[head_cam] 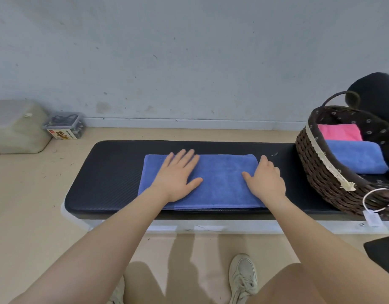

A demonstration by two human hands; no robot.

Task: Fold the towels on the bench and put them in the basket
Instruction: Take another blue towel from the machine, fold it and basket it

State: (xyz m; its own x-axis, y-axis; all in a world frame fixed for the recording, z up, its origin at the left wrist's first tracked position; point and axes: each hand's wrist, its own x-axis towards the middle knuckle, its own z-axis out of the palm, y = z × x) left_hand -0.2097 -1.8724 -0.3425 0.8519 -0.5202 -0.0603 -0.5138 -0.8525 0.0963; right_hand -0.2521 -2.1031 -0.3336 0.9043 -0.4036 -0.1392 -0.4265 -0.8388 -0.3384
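On the black padded bench (110,172), a folded blue terry towel (219,185) lies flat at centre. The left hand (178,174) presses its nine o'clock half, fingers straight and slightly spread. The right hand (264,178) rests at its three o'clock edge, fingers curled down over that edge, thumb extended. At three o'clock sits a dark woven wicker basket (316,167) holding folded pink and blue towels.

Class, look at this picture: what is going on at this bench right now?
A person is folding a blue terry towel on a black padded bench. The left hand lies flat on the towel, fingers spread; the right hand rests at its right edge. A dark woven wicker basket at the bench's right end already holds a folded pink towel and a folded lighter blue towel.
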